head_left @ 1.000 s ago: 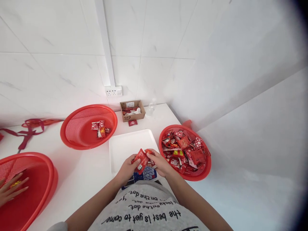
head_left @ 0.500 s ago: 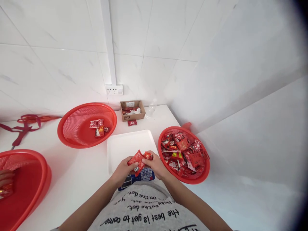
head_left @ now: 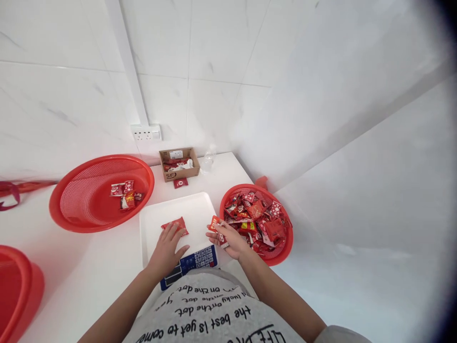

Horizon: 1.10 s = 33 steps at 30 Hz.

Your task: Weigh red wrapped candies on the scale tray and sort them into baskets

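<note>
On the white weighing tray of a digital scale lies a red snack packet. My left hand rests with its fingertips on that packet, fingers stretched out and the thumb apart. Over the tray's right edge, my right hand is closed round small red snack packets, one orange-red and one darker with white lettering. The scale's blue keypad shows between my wrists. Close beside my right hand stands a red basket heaped with mixed red packets.
Another red basket at the left holds several packets. A further red basket is cut off at lower left. Near the wall stand a cardboard box, a red packet before it, and a clear plastic item.
Both hands were together on the packets; now they are apart. My left hand has put the larger red packet on the tray, and my right hand keeps the small ones. The view has shifted right.
</note>
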Available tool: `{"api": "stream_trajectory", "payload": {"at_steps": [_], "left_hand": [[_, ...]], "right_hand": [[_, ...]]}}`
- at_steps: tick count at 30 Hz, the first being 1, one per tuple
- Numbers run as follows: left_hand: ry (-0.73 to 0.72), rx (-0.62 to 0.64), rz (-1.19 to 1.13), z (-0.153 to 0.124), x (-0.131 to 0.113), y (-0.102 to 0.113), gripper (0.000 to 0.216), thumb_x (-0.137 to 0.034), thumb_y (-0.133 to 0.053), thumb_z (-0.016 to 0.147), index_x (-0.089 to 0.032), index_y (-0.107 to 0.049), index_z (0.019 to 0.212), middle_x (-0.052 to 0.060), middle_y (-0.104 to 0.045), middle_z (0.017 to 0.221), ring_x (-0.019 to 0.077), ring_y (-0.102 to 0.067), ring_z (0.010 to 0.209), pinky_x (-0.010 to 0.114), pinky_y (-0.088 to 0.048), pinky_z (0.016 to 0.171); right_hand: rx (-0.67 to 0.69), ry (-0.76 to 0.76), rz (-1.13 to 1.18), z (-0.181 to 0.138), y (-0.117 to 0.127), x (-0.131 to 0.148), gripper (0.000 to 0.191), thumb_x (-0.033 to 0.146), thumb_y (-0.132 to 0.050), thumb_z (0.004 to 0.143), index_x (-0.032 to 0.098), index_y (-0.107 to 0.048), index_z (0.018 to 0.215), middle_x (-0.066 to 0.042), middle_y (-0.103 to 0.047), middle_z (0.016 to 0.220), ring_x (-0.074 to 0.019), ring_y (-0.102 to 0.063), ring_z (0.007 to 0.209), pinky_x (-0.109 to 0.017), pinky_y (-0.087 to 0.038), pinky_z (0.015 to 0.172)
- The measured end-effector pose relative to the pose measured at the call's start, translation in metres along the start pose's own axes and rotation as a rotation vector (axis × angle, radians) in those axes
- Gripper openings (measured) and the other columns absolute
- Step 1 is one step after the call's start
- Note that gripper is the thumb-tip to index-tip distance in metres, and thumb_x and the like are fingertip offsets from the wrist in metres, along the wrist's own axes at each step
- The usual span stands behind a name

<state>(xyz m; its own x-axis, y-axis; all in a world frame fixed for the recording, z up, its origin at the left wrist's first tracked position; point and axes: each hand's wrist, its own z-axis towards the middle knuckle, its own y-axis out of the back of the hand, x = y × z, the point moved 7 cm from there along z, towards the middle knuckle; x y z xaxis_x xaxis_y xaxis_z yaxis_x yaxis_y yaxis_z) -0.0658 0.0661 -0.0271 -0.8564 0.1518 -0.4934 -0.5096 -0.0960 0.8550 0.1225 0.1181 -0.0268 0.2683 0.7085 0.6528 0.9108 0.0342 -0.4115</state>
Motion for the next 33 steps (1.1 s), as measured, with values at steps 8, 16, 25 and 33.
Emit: {"api": "stream_trajectory", "payload": {"at_steps": [8,16,25,33], "left_hand": [[-0.008,0.055,0.063,-0.006,0.002,-0.018,0.048,-0.040,-0.047,0.082,-0.017,-0.046,0.124,0.014,-0.040,0.137,0.0312,-0.025,0.131,0.052,-0.029,0.102],[0.114,0.129,0.079,-0.014,0.018,-0.020,0.050,-0.037,-0.045,0.083,-0.016,-0.042,0.128,0.014,-0.035,0.140,0.0287,-0.023,0.132,0.051,-0.026,0.103],[0.013,0.057,0.149,-0.012,-0.001,-0.020,0.051,-0.038,-0.043,0.084,-0.020,-0.038,0.132,0.012,-0.031,0.143,0.0293,-0.019,0.134,0.050,-0.026,0.103],[-0.156,0.210,0.265,0.022,-0.037,-0.052,0.057,-0.049,-0.040,0.084,-0.027,-0.031,0.137,0.007,-0.024,0.147,0.0322,-0.014,0.134,0.056,-0.013,0.105]], "right_hand": [[-0.038,-0.071,-0.030,-0.008,-0.001,-0.013,0.056,0.024,-0.070,0.065,0.025,-0.047,0.116,-0.005,-0.056,0.109,-0.0157,-0.064,0.085,-0.030,-0.051,0.076],[-0.028,-0.079,0.110,-0.005,0.000,-0.012,0.036,0.027,-0.062,0.073,0.029,-0.050,0.107,-0.001,-0.058,0.095,-0.0147,-0.057,0.090,-0.035,-0.051,0.076],[-0.039,-0.022,-0.053,-0.002,0.010,-0.011,0.029,0.030,-0.066,0.067,0.023,-0.060,0.094,-0.006,-0.057,0.110,-0.0167,-0.055,0.098,-0.031,-0.047,0.080],[-0.357,0.363,-0.617,0.028,0.083,0.011,0.024,0.030,-0.054,0.069,0.020,-0.063,0.089,-0.004,-0.064,0.099,-0.0193,-0.056,0.096,-0.035,-0.041,0.089]]}}
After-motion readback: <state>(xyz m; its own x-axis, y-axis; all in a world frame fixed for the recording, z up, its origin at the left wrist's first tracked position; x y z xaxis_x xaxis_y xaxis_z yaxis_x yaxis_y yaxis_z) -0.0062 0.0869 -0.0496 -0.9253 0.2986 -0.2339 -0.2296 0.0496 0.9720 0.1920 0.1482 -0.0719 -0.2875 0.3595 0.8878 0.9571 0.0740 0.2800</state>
